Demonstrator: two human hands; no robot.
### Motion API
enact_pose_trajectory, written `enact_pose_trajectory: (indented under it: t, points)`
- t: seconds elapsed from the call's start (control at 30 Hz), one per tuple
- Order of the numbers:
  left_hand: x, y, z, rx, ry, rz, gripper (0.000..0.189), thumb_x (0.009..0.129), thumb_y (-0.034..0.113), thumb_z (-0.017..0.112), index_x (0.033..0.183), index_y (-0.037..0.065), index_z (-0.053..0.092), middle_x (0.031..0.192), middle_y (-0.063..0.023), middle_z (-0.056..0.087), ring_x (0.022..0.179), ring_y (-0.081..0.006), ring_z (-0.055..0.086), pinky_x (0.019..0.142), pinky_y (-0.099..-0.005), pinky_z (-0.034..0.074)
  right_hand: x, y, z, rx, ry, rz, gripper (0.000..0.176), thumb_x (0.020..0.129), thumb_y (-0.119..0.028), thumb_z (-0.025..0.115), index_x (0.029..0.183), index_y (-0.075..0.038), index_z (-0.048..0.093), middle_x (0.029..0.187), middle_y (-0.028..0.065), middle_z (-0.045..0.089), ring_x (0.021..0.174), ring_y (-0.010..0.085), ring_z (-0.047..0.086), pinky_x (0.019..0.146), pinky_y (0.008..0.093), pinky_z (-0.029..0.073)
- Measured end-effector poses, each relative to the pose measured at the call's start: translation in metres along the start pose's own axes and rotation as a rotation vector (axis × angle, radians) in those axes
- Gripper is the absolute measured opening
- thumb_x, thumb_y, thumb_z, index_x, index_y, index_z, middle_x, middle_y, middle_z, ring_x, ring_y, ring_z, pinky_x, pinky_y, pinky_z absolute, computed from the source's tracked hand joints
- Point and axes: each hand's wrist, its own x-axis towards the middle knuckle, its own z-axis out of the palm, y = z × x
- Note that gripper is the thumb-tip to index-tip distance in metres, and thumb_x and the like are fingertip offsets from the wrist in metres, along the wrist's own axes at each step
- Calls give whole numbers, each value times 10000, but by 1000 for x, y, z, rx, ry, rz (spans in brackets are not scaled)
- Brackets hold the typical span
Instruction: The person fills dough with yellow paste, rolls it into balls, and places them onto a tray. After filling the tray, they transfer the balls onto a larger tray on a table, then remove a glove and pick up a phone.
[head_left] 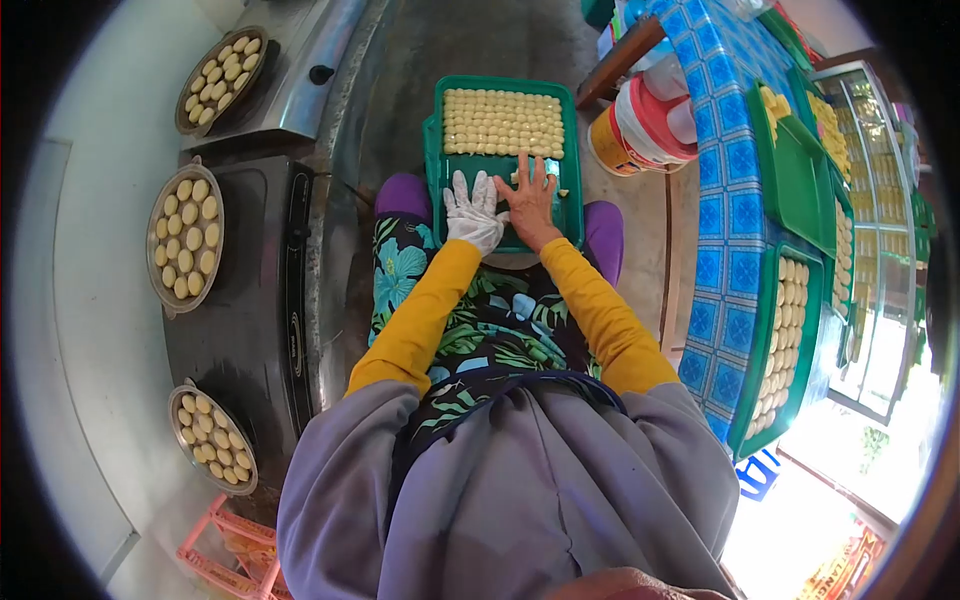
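A green tray (436, 165) lies across my lap, its far half filled with tight rows of small pale dough pieces (502, 122). My left hand (474, 213), in a white glove, rests over the near left part of the tray with fingers spread. Bare and also spread, my right hand (530, 203) is beside it, its fingertips reaching the nearest row of dough. The two thumbs are close together. A few small dough bits (563, 192) lie near the right fingers. Whatever is under the palms is hidden.
On the left, stoves (240, 300) carry three round pans (186, 240) of dough pieces. At the right, a table with a blue checked cloth (722, 290) holds more green trays (812, 355). A bucket with a red rim (640, 130) stands beside the table.
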Motion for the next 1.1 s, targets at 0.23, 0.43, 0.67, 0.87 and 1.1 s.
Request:
enact_pose_trajectory:
  t: [0.23, 0.43, 0.67, 0.87, 1.1]
  points:
    - [-18, 1, -11, 26, -12, 40, 739, 968, 589, 289, 1542, 144, 154, 1614, -44, 93, 1439, -484, -7, 1123, -635, 22, -15, 4, -8, 43, -78, 38, 661, 741, 19, 605, 1303, -325, 558, 1537, 229, 183, 1393, 483, 167, 1044, 623, 225]
    - [-34, -4, -24, 117, -134, 88, 684, 981, 583, 245, 1548, 216, 135, 1616, -11, 94, 1440, -480, 6, 1127, -625, 22, -19, -1, -23, 16, -256, 86, 580, 804, -15, 551, 1308, -300, 567, 1534, 241, 182, 1397, 497, 162, 1067, 646, 194]
    - [-34, -9, -22, 161, -25, 134, 640, 977, 554, 321, 1502, 190, 296, 1575, 9, 251, 1425, -478, 99, 1120, -620, 69, -19, -5, -14, -13, -259, 42, 455, 853, -127, 550, 1289, -254, 571, 1491, 303, 249, 1369, 522, 202, 1053, 652, 203]
    - [-23, -11, -6, -29, 312, 194, 591, 928, 468, 480, 1437, 175, 405, 1513, -25, 362, 1330, -519, 264, 1077, -634, 195, -15, 4, -12, 1, -179, 42, 331, 891, -204, 521, 1204, -183, 626, 1476, 309, 291, 1365, 526, 234, 1055, 662, 203]
    - [-5, 0, -11, 56, 49, 140, 690, 967, 592, 303, 1504, 159, 289, 1587, -5, 215, 1436, -477, 58, 1119, -650, 40, 57, 95, -155, 102, 462, 78, 219, 762, -49, 541, 927, -135, 656, 910, 144, 577, 916, 330, 553, 755, 447, 413]
